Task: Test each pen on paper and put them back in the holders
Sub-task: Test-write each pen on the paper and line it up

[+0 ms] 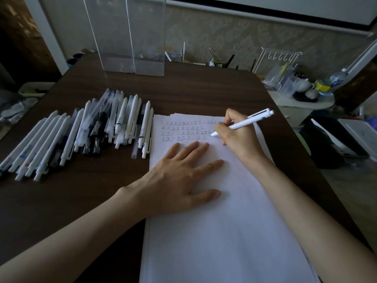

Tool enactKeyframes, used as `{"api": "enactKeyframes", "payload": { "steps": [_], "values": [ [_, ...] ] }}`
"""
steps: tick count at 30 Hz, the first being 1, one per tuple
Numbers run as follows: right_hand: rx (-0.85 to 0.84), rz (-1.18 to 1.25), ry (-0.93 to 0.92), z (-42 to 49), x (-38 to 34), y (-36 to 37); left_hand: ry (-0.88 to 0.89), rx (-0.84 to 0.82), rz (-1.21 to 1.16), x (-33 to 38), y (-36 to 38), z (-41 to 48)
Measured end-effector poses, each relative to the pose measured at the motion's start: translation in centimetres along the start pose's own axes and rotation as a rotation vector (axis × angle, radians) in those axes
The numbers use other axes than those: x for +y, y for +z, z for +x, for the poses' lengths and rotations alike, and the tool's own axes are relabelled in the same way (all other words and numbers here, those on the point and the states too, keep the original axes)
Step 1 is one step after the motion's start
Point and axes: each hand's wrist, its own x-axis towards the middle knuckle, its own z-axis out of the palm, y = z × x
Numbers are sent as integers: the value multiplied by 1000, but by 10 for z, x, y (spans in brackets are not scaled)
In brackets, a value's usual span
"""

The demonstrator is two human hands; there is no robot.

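Note:
A white sheet of paper [224,231] lies on the dark table, with several rows of small written marks [183,130] near its top. My right hand [238,135] grips a white pen [247,123], its tip down at the right end of the marks. My left hand [181,178] rests flat on the paper, fingers spread. To the left of the paper lie several white, clear and black pens [81,129] in rows on the table. Two tall clear holders [130,37] stand at the table's far edge and look empty.
The dark wooden table [81,201] ends at the right near a cluttered white side table [302,99] with a wire rack, cups and bottles. More stationery stands along the back wall. Boxes sit on the floor at the right.

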Motion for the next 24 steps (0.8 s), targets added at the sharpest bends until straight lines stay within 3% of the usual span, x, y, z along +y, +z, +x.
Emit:
{"api": "enactKeyframes", "payload": {
  "steps": [24],
  "values": [
    [-52,40,32,-1,0,-1,0,-17,-40,1,-2,0]
  ]
}}
